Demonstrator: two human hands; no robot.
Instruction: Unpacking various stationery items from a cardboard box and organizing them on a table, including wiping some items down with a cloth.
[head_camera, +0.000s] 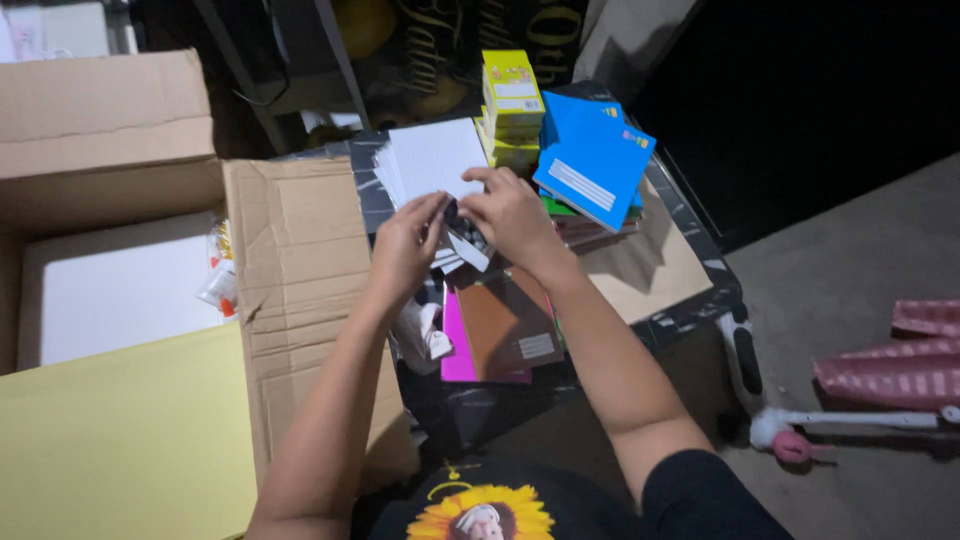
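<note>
Dim light covers a small dark surface crowded with stationery, with a grey floor to the right and cardboard to the left. At its middle the person holds a stack of white lined cards, fanned slightly and tilted up toward the camera. Both hands meet at the stack's lower edge: the left hand has its grip closed on the lower left corner, thumb on top, and the right hand pinches the lower right part, its fingers curled over a small dark-and-white object too blurred to identify. Just under the hands lie a brown notebook and, beside it, a pink sheet, with some white paper scraps to their left. Behind the cards stands a pile of yellow boxes, and to its right a heap of blue notebooks rests on more coloured booklets. A sheet of brown paper lies on the surface near the right forearm. On the left an open cardboard box holds a large white sheet, and a pale yellow board lies across its near side. Far right on the floor lie a pink-and-white scooter and a pink striped bundle.
</note>
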